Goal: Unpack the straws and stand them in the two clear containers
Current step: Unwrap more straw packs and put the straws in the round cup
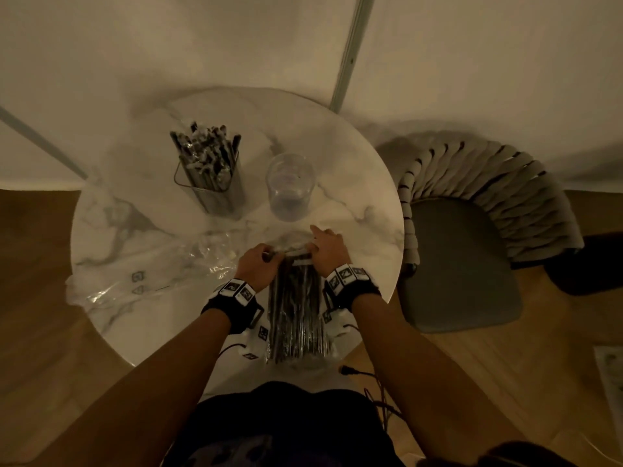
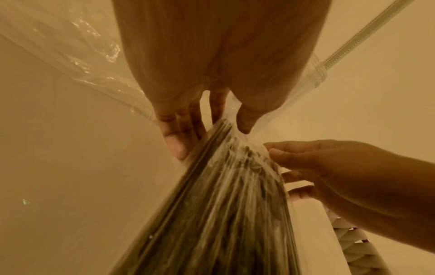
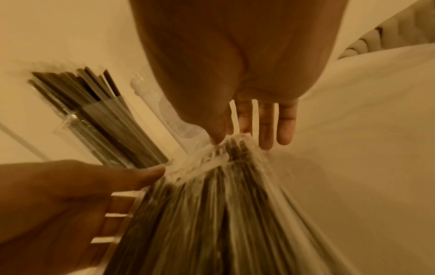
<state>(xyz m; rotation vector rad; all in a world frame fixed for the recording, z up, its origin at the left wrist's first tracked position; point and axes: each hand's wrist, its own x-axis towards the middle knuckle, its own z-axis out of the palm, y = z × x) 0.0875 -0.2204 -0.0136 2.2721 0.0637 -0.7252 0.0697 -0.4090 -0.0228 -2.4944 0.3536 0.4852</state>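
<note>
A clear bag of dark straws (image 1: pixel 296 315) lies at the table's near edge, between my hands. My left hand (image 1: pixel 266 256) pinches the left corner of the bag's far end; thumb and fingers close on the plastic (image 2: pixel 226 128). My right hand (image 1: pixel 315 247) pinches the right corner with thumb and forefinger (image 3: pixel 217 135), its other fingers straight. Behind the bag stands a clear container (image 1: pixel 212 183) full of straws (image 3: pixel 94 111), at the back left. An empty clear container (image 1: pixel 290 187) stands to its right.
A crumpled empty plastic bag (image 1: pixel 135 274) lies on the round marble table (image 1: pixel 354 183), left of my hands. A padded chair (image 1: pixel 472 237) stands close on the table's right. Cables (image 1: pixel 371 382) hang by my body at the near edge.
</note>
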